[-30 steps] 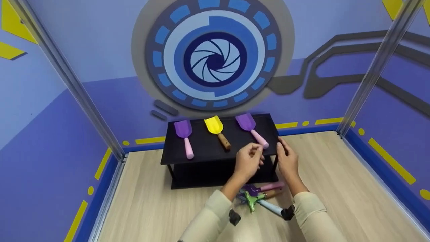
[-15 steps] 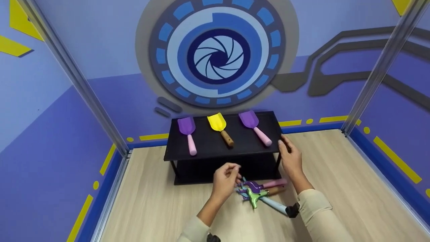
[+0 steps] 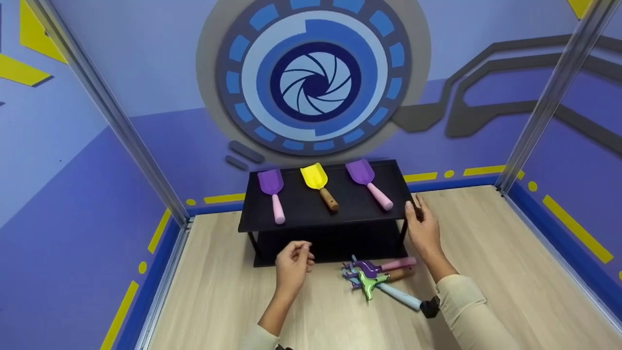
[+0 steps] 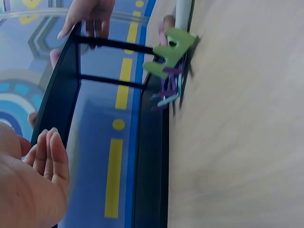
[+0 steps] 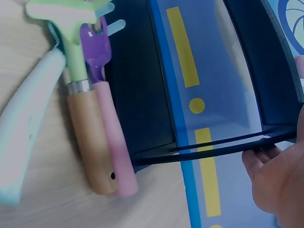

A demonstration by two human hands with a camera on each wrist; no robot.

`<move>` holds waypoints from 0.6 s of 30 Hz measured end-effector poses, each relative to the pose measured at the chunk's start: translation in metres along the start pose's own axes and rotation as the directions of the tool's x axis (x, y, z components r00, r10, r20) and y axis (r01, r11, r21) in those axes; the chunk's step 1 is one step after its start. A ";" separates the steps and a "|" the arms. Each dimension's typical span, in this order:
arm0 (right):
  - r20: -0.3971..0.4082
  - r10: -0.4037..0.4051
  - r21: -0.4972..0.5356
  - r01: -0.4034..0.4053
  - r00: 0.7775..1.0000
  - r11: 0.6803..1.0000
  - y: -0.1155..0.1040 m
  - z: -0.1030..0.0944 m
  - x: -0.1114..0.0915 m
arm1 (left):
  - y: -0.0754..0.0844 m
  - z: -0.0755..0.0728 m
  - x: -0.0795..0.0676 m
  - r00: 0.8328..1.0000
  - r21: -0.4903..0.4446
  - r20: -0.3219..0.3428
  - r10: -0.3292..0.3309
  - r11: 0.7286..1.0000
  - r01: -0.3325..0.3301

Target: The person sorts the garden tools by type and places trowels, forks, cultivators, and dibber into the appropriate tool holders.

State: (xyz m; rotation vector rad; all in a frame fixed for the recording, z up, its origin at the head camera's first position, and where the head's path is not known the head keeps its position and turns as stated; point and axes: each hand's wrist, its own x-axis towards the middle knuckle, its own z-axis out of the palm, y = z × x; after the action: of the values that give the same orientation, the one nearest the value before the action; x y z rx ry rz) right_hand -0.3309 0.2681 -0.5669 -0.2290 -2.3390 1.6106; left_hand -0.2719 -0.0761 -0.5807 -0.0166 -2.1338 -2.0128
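Observation:
My right hand (image 3: 424,233) grips the right front corner of a black two-tier rack (image 3: 286,219); its fingers curl at the edge in the right wrist view. On the top tier lie three toy shovels: a purple one with a pink handle (image 3: 270,182), a yellow one with a brown handle (image 3: 314,176) and another purple one (image 3: 360,172). My left hand (image 3: 291,267) hovers before the lower tier, fingers loosely bent, holding nothing. Right of it is a pile of hand rakes: a green one (image 3: 370,282) with a wooden handle, a purple one (image 3: 365,267) and a light blue one (image 3: 399,296).
The rack stands on a wood-grain tabletop (image 3: 218,301) against a patterned blue-purple back wall (image 3: 165,160). Metal posts (image 3: 544,102) rise at both rear corners. The rake pile lies close against the rack's lower front edge.
My left hand has moved from near the right purple shovel's handle down and left, past the rakes. My right hand stays at the rack's corner. The shovels keep their places on the rack.

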 end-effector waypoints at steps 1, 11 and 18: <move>0.007 0.004 -0.002 -0.004 1.000 1.000 0.001 -0.001 -0.002 | 0.000 -0.004 0.001 0.999 0.005 -0.031 0.007 1.000 -0.006; 0.090 0.023 -0.092 -0.015 0.996 0.996 0.024 -0.014 -0.026 | 0.003 -0.060 0.019 0.873 0.156 -0.446 0.198 0.978 -0.142; 0.144 0.014 -0.181 0.012 0.989 0.983 0.044 -0.021 -0.040 | 0.014 -0.091 0.044 0.813 0.231 -0.539 0.222 0.967 -0.110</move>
State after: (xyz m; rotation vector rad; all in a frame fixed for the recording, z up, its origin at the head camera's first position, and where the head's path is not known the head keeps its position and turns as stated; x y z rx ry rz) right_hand -0.2876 0.2911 -0.6071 -0.1559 -2.5993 1.4599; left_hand -0.2997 -0.1713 -0.5556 0.3627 -1.8441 -1.4626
